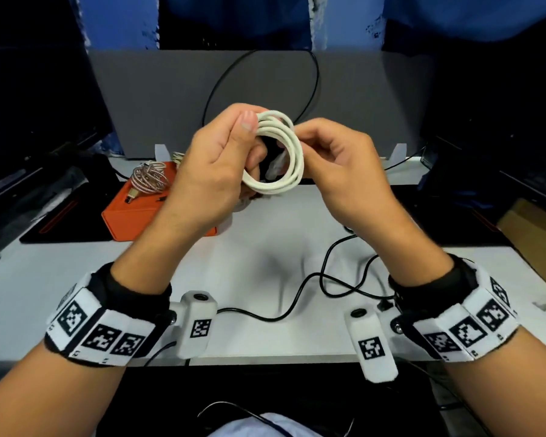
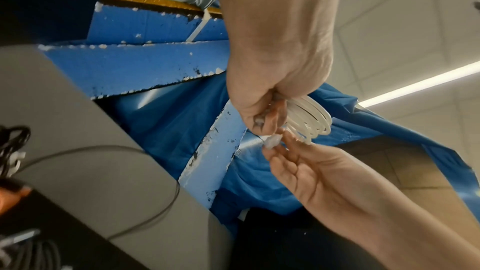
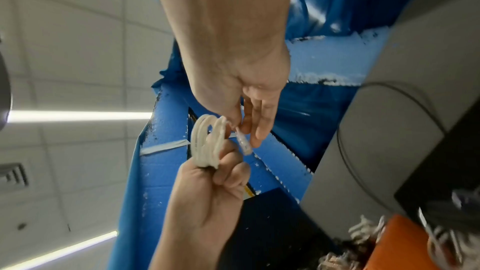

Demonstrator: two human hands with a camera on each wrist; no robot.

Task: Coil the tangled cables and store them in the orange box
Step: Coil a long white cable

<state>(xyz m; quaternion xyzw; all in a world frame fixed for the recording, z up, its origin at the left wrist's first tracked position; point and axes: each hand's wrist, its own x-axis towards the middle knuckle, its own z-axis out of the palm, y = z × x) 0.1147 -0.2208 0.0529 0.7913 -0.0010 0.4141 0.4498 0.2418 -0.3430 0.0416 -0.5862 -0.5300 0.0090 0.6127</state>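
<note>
I find the white cable (image 1: 279, 159) wound into loops, held above the table (image 1: 265, 263): left hand (image 1: 216, 159) grips the bundle, right hand (image 1: 334, 156) pinches its end plug. One braided coil (image 1: 148, 178) sits in the orange box (image 1: 133, 216); a black cable (image 1: 338, 279) remains uncoiled.

Smooth matt white rubbery cable coil (image 1: 276, 152), braided woven-sheath cable (image 1: 150, 178), matt orange box (image 1: 130, 216), matt white tabletop (image 1: 265, 263)
</note>
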